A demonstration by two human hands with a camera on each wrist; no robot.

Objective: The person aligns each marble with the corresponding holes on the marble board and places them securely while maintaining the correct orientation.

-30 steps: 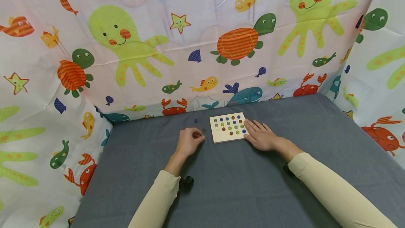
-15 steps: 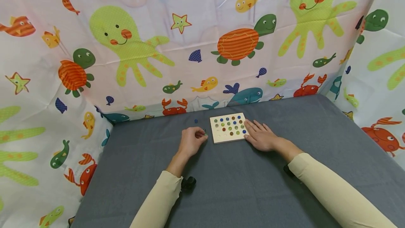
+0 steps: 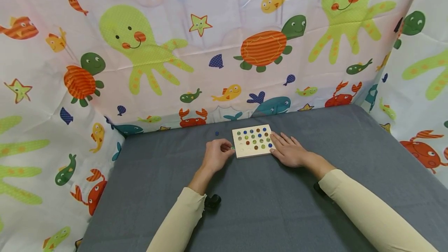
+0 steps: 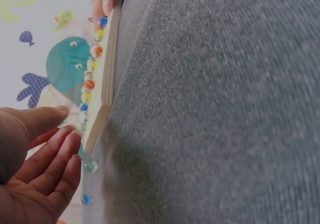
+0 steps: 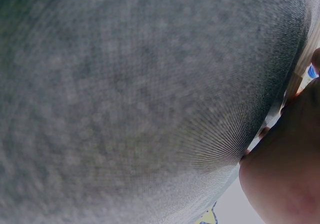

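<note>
A small wooden board (image 3: 252,140) with rows of coloured marbles in its holes lies on the grey cloth; the left wrist view shows it edge-on (image 4: 102,84). My left hand (image 3: 217,154) lies just left of the board's near left corner, fingers loosely bent. Its fingertips (image 4: 75,149) are at a green marble (image 4: 91,166) that sits on the cloth, and nothing is pinched between thumb and fingers. A blue marble (image 3: 217,133) lies loose behind the hand. My right hand (image 3: 288,149) rests flat on the cloth with straight fingers against the board's right edge.
The grey cloth (image 3: 280,205) covers the table. A sea-animal curtain (image 3: 224,49) closes the back and both sides. The right wrist view shows only cloth and a bit of my palm (image 5: 285,174).
My left hand has slid right toward the board's corner, and the green marble at its fingertips moved right with it. The right hand and the board stayed still.
</note>
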